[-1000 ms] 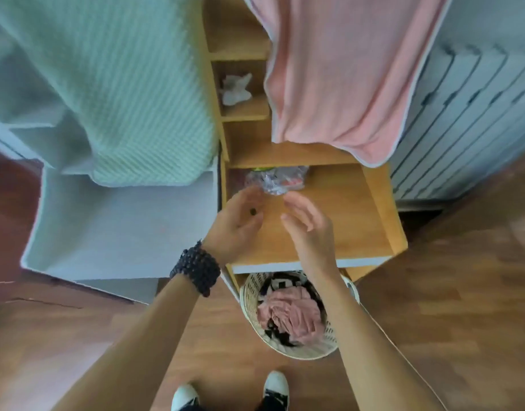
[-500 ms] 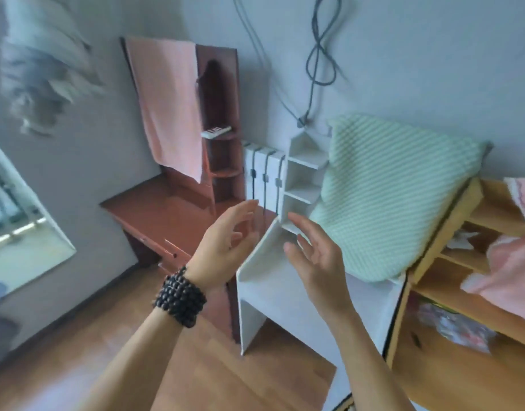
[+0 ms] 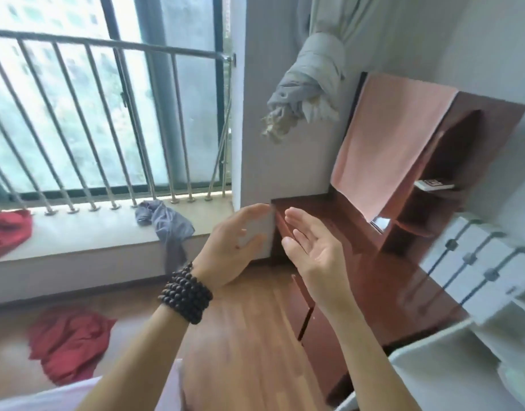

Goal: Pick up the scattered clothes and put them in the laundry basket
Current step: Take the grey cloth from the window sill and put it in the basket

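Both hands are raised in front of the person, and both are empty with loose, spread fingers. The left hand point(image 3: 231, 244) has a bead bracelet point(image 3: 185, 293) on the wrist; the right hand point(image 3: 313, 247) shows its palm. A grey garment point(image 3: 166, 223) hangs over the edge of the window sill point(image 3: 77, 235). A red garment point(image 3: 6, 232) lies on the sill at the far left. Another red cloth point(image 3: 67, 342) lies on the floor point(image 3: 249, 336) below. The laundry basket is not visible.

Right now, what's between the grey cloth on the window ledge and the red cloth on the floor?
Head view: only the ledge front and bare floor separate grey cloth from red cloth.
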Demonstrator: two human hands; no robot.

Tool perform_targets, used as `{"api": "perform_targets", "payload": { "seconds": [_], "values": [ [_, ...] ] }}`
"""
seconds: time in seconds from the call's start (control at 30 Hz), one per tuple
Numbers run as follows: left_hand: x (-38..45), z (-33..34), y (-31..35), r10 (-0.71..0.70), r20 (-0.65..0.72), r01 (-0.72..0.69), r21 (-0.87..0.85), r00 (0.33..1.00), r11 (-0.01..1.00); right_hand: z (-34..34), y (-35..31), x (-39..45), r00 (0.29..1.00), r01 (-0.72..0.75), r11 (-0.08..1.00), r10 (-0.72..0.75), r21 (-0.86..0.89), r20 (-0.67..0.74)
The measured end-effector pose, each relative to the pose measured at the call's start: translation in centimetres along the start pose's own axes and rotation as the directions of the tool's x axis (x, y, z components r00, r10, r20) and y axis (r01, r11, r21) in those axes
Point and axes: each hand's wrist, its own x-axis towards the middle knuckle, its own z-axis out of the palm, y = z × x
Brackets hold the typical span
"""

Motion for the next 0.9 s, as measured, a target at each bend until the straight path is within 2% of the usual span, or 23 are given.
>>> {"api": "perform_targets", "payload": {
  "seconds": [0.17,0.3,0.47,0.6,0.73,0.9],
  "values": [
    [1.0,-5.5,-5.5,-0.122,-0.134,0.13,0.055,0.983,0.99,6.0,3.2,6.2,0.989,-0.009,0.994,-0.007,0.107,0.146],
    [3.6,-8.2,-8.7,-0.146,-0.231,0.176,0.114,0.962,0.978,9.5,5.9,11.3,0.968,-0.004,0.987,-0.037,0.161,0.25],
    [8.7,-10.9,-12.1,-0.224,-0.374,0.287,0.12,0.9,0.95,13.5,9.3,20.6,0.923,-0.041,0.974,-0.048,0.222,0.381],
    [10.9,-13.6,-15.0,-0.258,-0.472,0.347,0.112,0.843,0.931,16.7,11.5,26.1,0.899,-0.049,0.964,-0.071,0.26,0.432],
    [13.1,-15.8,-18.9,-0.316,-0.52,0.41,0.074,0.794,0.909,20.3,14.3,30.3,0.881,-0.074,0.96,-0.064,0.269,0.469],
    [17.2,-18.3,-25.6,-0.37,-0.509,0.452,0.045,0.778,0.891,25.1,18.4,35.6,0.867,-0.107,0.966,-0.025,0.235,0.497]
  ]
}}
